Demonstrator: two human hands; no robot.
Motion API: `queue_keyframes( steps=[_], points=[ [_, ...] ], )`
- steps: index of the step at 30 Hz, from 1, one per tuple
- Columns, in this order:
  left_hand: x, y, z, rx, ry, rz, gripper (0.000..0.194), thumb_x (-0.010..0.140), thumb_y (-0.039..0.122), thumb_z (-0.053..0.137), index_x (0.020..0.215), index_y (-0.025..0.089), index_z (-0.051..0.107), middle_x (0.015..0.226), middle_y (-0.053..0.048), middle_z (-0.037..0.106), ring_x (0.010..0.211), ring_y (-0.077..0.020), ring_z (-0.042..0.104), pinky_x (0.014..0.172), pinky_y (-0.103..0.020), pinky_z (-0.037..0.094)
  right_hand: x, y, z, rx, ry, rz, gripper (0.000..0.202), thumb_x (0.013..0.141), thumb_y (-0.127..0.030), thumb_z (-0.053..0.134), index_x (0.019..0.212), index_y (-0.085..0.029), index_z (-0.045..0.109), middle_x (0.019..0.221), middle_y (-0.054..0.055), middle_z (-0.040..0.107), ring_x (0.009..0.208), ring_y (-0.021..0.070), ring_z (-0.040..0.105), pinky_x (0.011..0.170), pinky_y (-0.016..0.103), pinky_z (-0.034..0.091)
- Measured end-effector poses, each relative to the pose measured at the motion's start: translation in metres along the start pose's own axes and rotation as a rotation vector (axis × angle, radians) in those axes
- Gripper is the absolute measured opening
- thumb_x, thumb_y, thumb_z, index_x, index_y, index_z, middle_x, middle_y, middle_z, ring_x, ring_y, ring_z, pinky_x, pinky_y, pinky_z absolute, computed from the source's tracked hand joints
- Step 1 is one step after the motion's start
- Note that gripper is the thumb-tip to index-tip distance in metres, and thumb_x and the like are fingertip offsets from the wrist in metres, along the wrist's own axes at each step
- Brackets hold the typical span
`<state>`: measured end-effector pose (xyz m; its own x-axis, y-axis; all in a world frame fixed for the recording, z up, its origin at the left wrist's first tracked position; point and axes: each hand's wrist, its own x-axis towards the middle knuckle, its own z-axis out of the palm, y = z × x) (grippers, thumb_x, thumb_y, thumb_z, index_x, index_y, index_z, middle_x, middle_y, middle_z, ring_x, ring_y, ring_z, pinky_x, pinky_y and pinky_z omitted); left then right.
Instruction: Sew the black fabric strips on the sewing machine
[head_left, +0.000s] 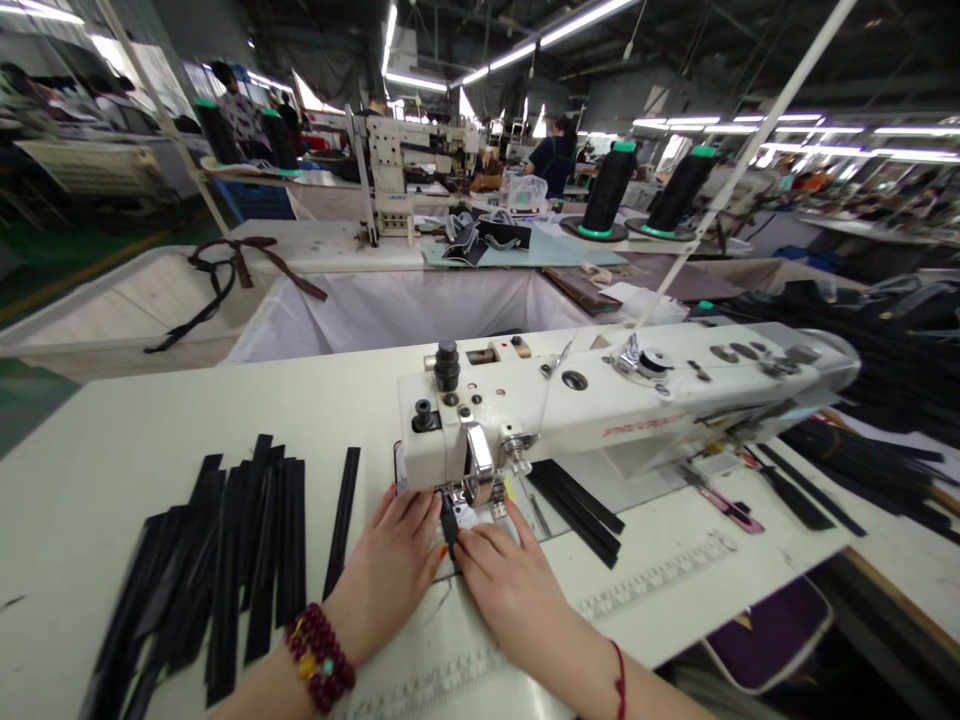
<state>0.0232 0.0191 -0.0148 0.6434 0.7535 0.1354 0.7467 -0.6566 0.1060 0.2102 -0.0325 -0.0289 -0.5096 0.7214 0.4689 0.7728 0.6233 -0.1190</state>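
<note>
A narrow black strip (450,522) runs under the needle area of a white sewing machine (525,405). My left hand (401,552) is on its left side, fingers reaching up beside the machine head and thumb against the strip. From the right, my right hand (506,580) pinches the strip's near end, its forefinger stretched toward the presser foot (496,498). Both hands partly cover the strip. Left of my left hand, a single black strip (343,520) lies on the white tabletop (360,400).
A pile of black strips (217,560) covers the table's left side. More black strips (577,510) lie beneath the machine arm, with pink-handled snips (727,505) further right. Beyond the table are a cloth-lined bin (397,305), thread cones (609,190) and another sewing machine (390,180).
</note>
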Motion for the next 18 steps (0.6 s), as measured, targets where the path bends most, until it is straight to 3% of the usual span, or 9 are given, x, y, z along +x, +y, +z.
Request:
queue_keyframes(
  steps=[3,8,12,16,18],
  points=[
    [0.001,-0.002,-0.001,0.001,-0.013,0.002,0.027,0.092,0.025,0.053,0.108,0.009,0.068,0.116,-0.017,0.069,0.118,-0.0344,0.055,0.104,-0.054,0.045,0.009,0.004,0.004,-0.050,-0.002,-0.005,0.020,0.094,-0.008,0.049,0.103,-0.013,0.066,0.102,0.008,0.069,0.095,0.0217,0.059,0.119,0.054,0.015],
    [0.003,-0.002,0.000,-0.027,-0.029,-0.004,0.026,0.094,0.027,0.049,0.100,0.012,0.070,0.112,-0.016,0.070,0.118,-0.0345,0.055,0.103,-0.055,0.045,0.022,0.008,0.009,-0.137,-0.048,0.011,0.021,0.091,-0.008,0.054,0.108,-0.011,0.065,0.104,0.010,0.068,0.096,0.0253,0.060,0.109,0.053,0.033],
    [0.003,-0.004,0.002,-0.028,0.005,0.000,0.025,0.093,0.025,0.050,0.102,0.013,0.069,0.114,-0.015,0.069,0.119,-0.0340,0.055,0.102,-0.054,0.045,0.026,0.011,0.015,-0.144,0.001,0.016,0.019,0.089,-0.008,0.056,0.105,-0.010,0.067,0.100,0.012,0.069,0.095,0.0272,0.061,0.099,0.049,0.040],
    [-0.004,-0.027,-0.004,-0.108,0.109,0.084,0.025,0.092,0.028,0.049,0.103,0.018,0.069,0.105,-0.010,0.073,0.106,-0.0304,0.063,0.094,-0.049,0.050,0.028,0.010,0.022,-0.150,-0.025,0.049,0.021,0.093,-0.012,0.053,0.110,-0.011,0.064,0.099,0.011,0.070,0.094,0.0242,0.061,0.101,0.050,0.040],
    [0.006,-0.040,-0.002,-0.241,0.186,0.133,0.026,0.094,0.034,0.045,0.095,0.026,0.070,0.091,-0.003,0.073,0.094,-0.0276,0.066,0.087,-0.045,0.053,0.030,0.007,0.018,-0.167,-0.064,0.051,0.015,0.095,-0.017,0.053,0.104,-0.014,0.065,0.098,0.009,0.070,0.093,0.0219,0.061,0.103,0.049,0.040]
  ],
)
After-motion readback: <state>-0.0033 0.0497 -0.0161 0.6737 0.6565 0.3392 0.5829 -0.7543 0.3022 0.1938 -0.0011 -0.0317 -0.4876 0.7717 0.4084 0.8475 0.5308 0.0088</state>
